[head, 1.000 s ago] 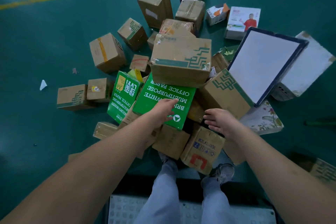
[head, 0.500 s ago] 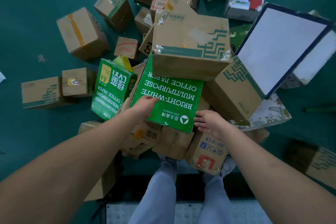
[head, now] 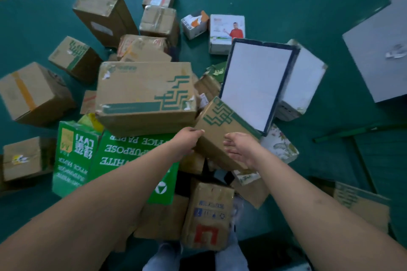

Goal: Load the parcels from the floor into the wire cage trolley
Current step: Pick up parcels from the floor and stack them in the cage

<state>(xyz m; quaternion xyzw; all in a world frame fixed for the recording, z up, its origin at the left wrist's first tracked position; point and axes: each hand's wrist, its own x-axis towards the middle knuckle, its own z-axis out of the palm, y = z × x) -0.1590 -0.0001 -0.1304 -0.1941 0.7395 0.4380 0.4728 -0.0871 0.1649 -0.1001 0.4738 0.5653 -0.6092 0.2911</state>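
The parcels lie heaped on the green floor [head: 286, 17] across the frame's middle, the big brown box [head: 143, 94] topmost. I bracket the tilted smaller box [head: 218, 130], ready to lift: left hand [head: 187, 141] curled at its edge, right hand [head: 240, 147] spread open beside it.

You've got a heap of parcels on the green floor [head: 286, 6]: big brown box w/ green stripe [head: 145, 94] on top, tilted brown box [head: 220, 125] at its right, two green paper packs [head: 132, 156] under, small boxes scattered round.
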